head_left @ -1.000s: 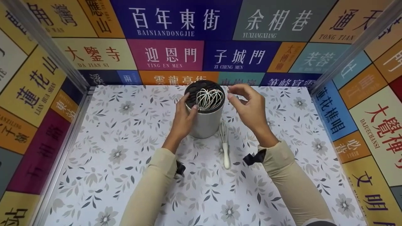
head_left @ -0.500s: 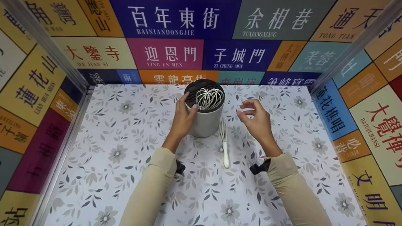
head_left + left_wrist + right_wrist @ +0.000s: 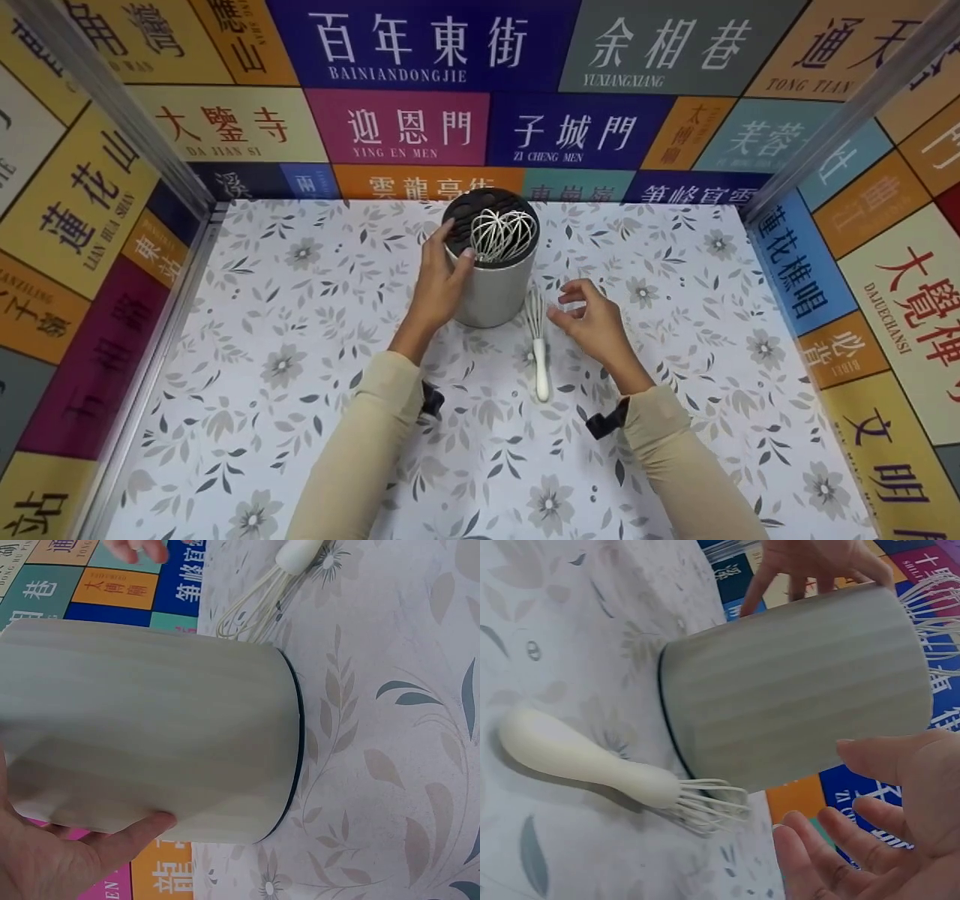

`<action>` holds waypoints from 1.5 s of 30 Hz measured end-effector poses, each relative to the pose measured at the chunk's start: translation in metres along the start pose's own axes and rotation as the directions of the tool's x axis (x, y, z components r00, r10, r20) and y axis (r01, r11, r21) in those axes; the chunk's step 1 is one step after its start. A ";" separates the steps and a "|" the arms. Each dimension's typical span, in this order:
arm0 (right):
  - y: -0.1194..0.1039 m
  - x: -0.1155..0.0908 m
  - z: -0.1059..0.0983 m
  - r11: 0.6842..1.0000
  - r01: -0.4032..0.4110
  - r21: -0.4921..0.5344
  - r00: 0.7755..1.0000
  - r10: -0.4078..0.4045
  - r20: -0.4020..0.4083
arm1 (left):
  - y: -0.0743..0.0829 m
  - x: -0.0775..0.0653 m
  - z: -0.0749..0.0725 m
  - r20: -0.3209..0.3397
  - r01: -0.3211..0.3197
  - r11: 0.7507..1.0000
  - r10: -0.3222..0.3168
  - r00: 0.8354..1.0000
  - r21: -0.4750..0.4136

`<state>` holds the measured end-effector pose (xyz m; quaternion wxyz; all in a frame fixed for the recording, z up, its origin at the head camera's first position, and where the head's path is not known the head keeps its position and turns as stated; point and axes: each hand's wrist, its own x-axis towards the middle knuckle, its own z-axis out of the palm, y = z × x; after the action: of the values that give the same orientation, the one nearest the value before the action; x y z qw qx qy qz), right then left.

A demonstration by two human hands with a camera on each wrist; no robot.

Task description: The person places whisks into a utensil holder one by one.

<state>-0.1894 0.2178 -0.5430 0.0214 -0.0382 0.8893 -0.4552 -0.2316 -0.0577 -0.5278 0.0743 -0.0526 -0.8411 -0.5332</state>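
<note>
1. Left hand: grips the left side of the pale grey cylindrical utensil holder, thumb at the near-left rim, fingers spread round the left wall. Forearm comes in from the near edge, angled far and slightly right.
2. Right hand: holds nothing; fingers loosely bent and apart, thumb separate from them. Poised to the right of the holder, fingertips toward the left, near the wires of the loose whisk. Forearm angled far and left.
3. Utensil holder: upright at the far middle of the table; black slotted insert in its top.
4. White wire whisk loops stand up from the insert, right of centre.
5. Loose whisk: lies just right of the holder's base, wires pointing far, white bulbous handle near. Contact with the base: cannot tell.
6. Both forearms in beige sleeves, a black strap at each cuff.
7. Beneath: white floral tablecloth. Far side: multicoloured lettered wall panels.
</note>
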 end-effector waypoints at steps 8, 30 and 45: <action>0.016 -0.006 0.024 0.994 -0.083 -0.070 0.994 0.087 0.061 | 0.000 0.000 0.000 -0.003 0.009 1.000 -0.009 1.000 0.006; 0.039 -0.018 0.052 0.979 -0.079 -0.188 0.991 0.097 0.091 | -0.001 0.002 0.001 -0.007 0.021 1.000 -0.021 1.000 0.012; 0.035 -0.019 0.049 0.977 -0.150 -0.154 0.976 0.171 0.132 | 0.000 0.001 -0.001 0.002 0.005 1.000 -0.005 1.000 0.011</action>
<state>-0.1689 0.1999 -0.6004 0.1196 -0.0003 0.9159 -0.3832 -0.2324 -0.0582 -0.5274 0.0723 -0.0507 -0.8443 -0.5286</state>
